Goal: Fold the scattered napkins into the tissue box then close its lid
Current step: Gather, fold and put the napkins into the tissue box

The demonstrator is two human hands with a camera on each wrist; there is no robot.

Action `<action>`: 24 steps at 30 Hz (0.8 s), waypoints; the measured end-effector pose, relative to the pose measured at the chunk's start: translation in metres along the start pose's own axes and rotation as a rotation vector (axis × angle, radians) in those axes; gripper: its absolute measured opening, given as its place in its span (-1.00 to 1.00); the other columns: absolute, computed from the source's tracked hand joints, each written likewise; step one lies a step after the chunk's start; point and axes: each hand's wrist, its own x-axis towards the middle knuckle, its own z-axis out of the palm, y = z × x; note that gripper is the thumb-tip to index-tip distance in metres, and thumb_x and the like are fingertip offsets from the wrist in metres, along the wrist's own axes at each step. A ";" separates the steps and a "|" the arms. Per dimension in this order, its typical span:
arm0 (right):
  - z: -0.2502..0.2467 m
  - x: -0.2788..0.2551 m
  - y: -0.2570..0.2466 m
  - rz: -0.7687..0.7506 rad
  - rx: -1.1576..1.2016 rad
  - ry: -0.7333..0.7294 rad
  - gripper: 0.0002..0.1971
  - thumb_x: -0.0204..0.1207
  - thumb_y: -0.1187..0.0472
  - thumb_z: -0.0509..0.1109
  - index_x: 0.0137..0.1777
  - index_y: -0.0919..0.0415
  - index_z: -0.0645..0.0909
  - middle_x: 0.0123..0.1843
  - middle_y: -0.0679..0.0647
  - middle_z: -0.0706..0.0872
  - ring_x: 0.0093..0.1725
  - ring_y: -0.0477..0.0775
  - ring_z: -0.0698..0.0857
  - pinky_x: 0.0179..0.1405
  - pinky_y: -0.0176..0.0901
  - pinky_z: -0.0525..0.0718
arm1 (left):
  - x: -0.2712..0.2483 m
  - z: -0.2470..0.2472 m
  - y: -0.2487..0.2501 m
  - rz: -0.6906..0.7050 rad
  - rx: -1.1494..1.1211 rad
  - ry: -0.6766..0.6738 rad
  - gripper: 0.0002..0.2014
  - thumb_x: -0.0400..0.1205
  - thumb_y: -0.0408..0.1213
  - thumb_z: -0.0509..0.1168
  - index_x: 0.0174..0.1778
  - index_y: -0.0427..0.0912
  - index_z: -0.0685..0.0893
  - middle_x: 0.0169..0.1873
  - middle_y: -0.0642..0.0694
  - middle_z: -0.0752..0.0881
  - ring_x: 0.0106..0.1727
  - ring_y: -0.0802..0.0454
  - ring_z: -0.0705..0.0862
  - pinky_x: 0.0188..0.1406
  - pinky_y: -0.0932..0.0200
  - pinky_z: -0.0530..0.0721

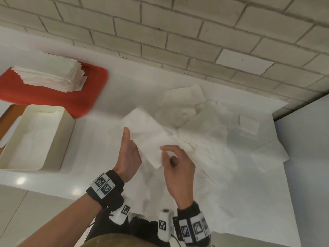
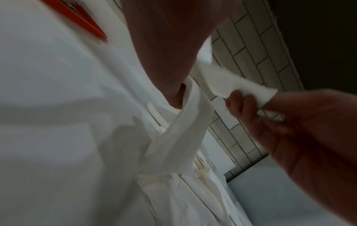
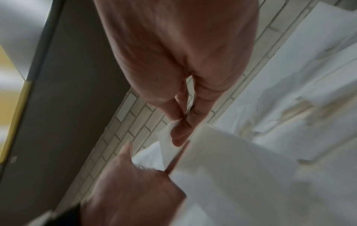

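While both hands' fingers pinch one white paper napkin, I see the cream tissue box partly filled. Loose napkin pile remains on the counter; lid not closed.

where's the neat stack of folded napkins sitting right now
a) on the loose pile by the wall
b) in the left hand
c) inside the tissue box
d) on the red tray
d: in the head view the stack rests on the red tray, behind the open tissue box, while both hands hold a single napkin.
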 end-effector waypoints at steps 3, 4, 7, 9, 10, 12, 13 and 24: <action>0.004 -0.023 0.015 0.085 -0.036 -0.018 -0.80 0.72 0.21 0.53 0.12 -0.19 0.77 0.04 -0.19 0.80 -0.20 -0.01 0.82 -0.13 -0.17 0.77 | 0.005 0.006 0.000 0.094 0.116 0.096 -0.45 0.80 0.16 0.26 0.40 -0.25 0.79 0.35 -0.32 0.83 0.43 -0.31 0.79 0.56 -0.41 0.62; 0.004 -0.029 0.017 0.106 -0.029 -0.025 -0.81 0.70 0.20 0.54 0.10 -0.18 0.76 0.05 -0.20 0.81 -0.19 -0.03 0.84 -0.13 -0.14 0.79 | 0.010 0.004 -0.001 0.133 0.219 0.165 -0.59 0.79 0.02 0.39 0.27 -0.28 0.84 0.23 -0.33 0.87 0.32 -0.33 0.84 0.50 -0.48 0.67; 0.000 -0.036 0.017 0.181 0.029 -0.136 -0.85 0.68 0.13 0.58 0.07 -0.18 0.72 0.08 -0.18 0.83 -0.19 -0.03 0.89 -0.08 0.01 0.86 | 0.020 -0.002 -0.007 0.183 0.369 0.265 -0.73 0.77 -0.10 0.49 0.09 -0.27 0.88 0.06 -0.29 0.92 0.16 -0.34 0.89 0.34 -0.53 0.76; -0.012 -0.022 0.021 0.166 0.021 -0.239 -0.90 0.70 0.04 0.57 0.09 -0.18 0.70 0.09 -0.18 0.84 -0.15 -0.05 0.89 0.00 -0.09 0.84 | 0.020 0.000 -0.005 0.210 0.386 0.261 -0.74 0.76 -0.10 0.50 0.10 -0.26 0.89 0.06 -0.26 0.92 0.14 -0.31 0.90 0.29 -0.45 0.81; -0.022 -0.006 0.028 0.112 -0.043 -0.216 -0.92 0.72 0.08 0.54 0.08 -0.14 0.69 0.05 -0.16 0.85 -0.14 -0.08 0.87 0.00 -0.17 0.80 | 0.020 0.002 -0.003 0.228 0.410 0.258 -0.75 0.76 -0.12 0.50 0.10 -0.27 0.89 0.04 -0.23 0.93 0.11 -0.26 0.91 0.24 -0.38 0.84; -0.048 0.043 0.046 -0.043 -0.269 -0.064 -0.89 0.77 0.22 0.43 0.10 -0.06 0.66 -0.01 -0.09 0.82 -0.11 -0.01 0.84 -0.03 -0.11 0.75 | 0.021 0.003 0.002 0.256 0.478 0.266 -0.75 0.73 -0.15 0.53 0.05 -0.31 0.88 -0.05 -0.20 0.94 -0.01 -0.15 0.92 0.08 -0.18 0.87; -0.061 0.074 0.057 -0.118 -0.421 -0.030 -0.85 0.74 0.26 0.41 0.17 -0.03 0.66 0.06 -0.01 0.80 -0.03 0.11 0.84 0.00 -0.01 0.75 | 0.021 0.002 0.004 0.261 0.508 0.271 -0.71 0.71 -0.13 0.56 0.00 -0.35 0.88 -0.10 -0.24 0.93 -0.09 -0.12 0.90 -0.01 -0.12 0.84; -0.093 0.234 0.061 -0.287 -0.986 -0.738 -0.71 0.48 0.08 0.74 -0.11 -0.07 0.62 0.11 -0.05 0.70 0.25 0.13 0.63 0.10 -0.07 0.35 | 0.025 0.001 0.019 0.240 0.512 0.268 -0.48 0.75 0.15 0.45 -0.01 -0.37 0.84 -0.04 -0.48 0.85 -0.08 -0.23 0.86 0.01 -0.18 0.81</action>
